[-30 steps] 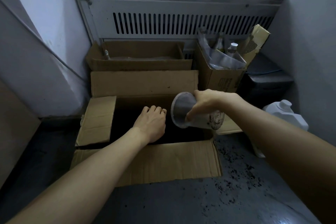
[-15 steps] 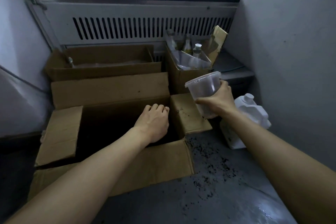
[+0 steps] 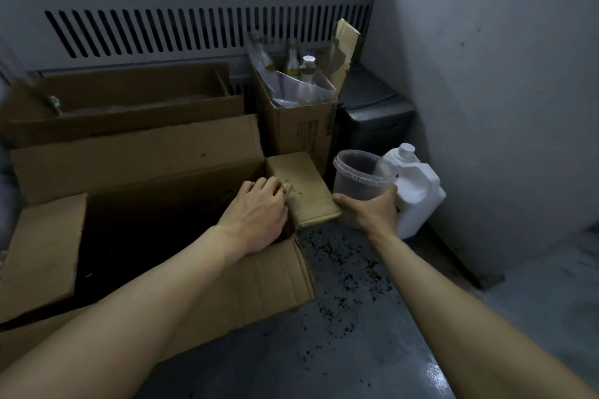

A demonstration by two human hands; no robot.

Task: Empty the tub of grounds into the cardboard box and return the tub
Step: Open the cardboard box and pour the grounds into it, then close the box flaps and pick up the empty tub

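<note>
Already upright, the tub (image 3: 358,181) is gripped low on its wall by the right hand (image 3: 372,212), fingers wrapped around the clear plastic with the open rim facing up. It is held just off the right side flap (image 3: 301,188) of the cardboard box (image 3: 227,282), close in front of a white jug (image 3: 416,191) that stands against the wall. A dark film or residue of grounds seems to cling inside the tub; how much is left cannot be told. The left hand (image 3: 259,214) is laid palm down on the box's right edge, fingers curled over the fold where the flap begins, so the box is steadied rather than anything being grasped.

By the look of it, the emptying is done and the return of the tub is what remains. Several risks can be judged from here. The tub is slick and held only by its lower part, so it could be squeezed out of shape or dropped if the grip is loosened. The jug could be knocked over if the tub is swung outward. Loose grounds (image 3: 343,272) are scattered over the glossy floor (image 3: 372,350) beside the box, and these could be trodden about or slipped on. Any residue could be shaken out if the tub is tilted on the way back. If the left hand is lifted, the flap could spring inward.
</note>
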